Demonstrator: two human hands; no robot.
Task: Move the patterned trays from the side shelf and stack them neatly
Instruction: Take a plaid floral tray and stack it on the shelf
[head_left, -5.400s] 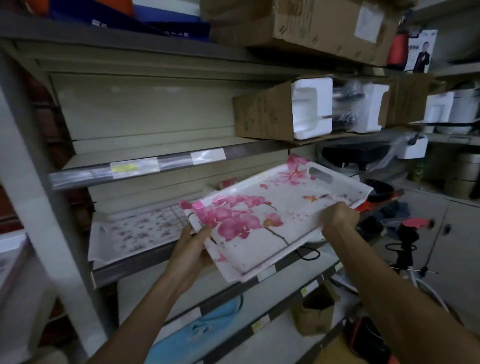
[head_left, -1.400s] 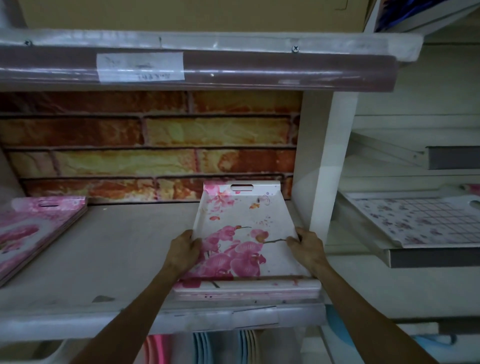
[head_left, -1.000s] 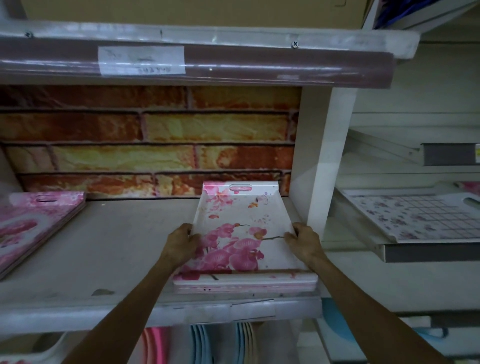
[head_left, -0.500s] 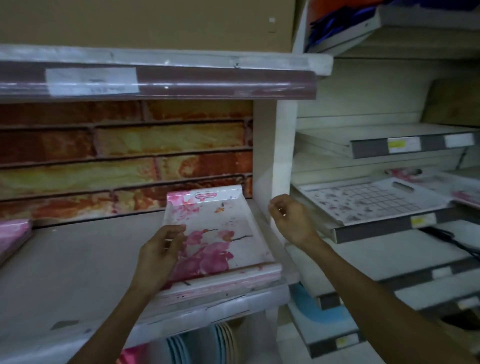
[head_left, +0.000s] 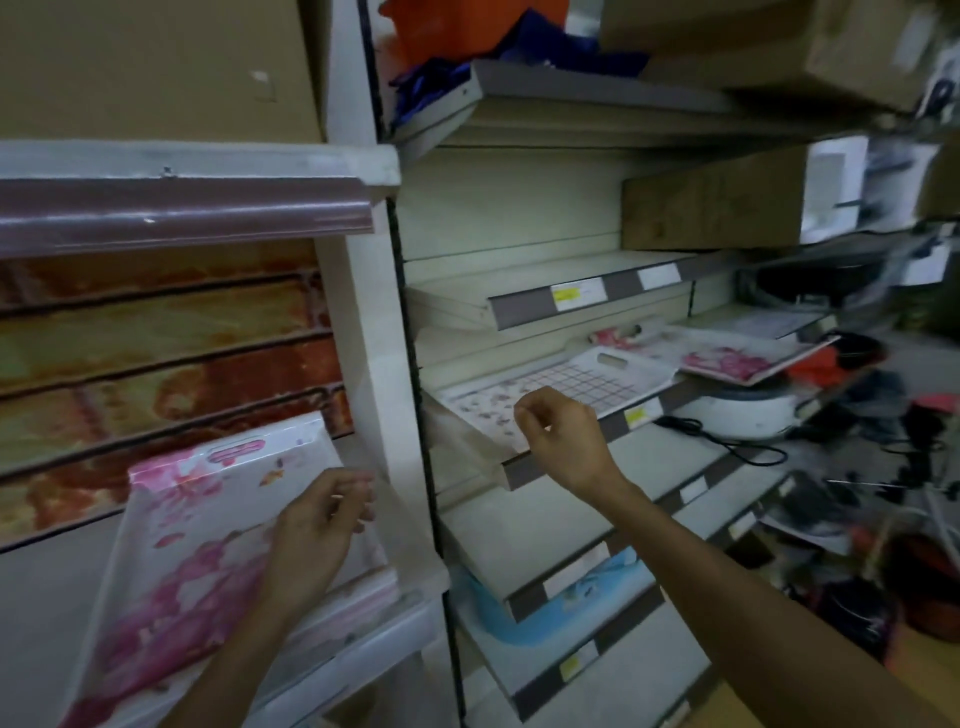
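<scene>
Left hand (head_left: 317, 535): loosely curled, empty, over the right part of the pink floral tray (head_left: 208, 551); contact cannot be told. Right hand (head_left: 563, 439): fingers loosely curled, empty, in front of the near edge of the grid-patterned tray (head_left: 592, 376); contact cannot be told. Hands well apart. Pink floral tray: flat on the white shelf (head_left: 47, 597) at 8 o'clock, before the brick-pattern backing (head_left: 156, 353). Grid-patterned tray: on the grey side shelf (head_left: 670, 397) at 2 o'clock. Second pink floral tray (head_left: 737, 356): just beside it at 3 o'clock.
</scene>
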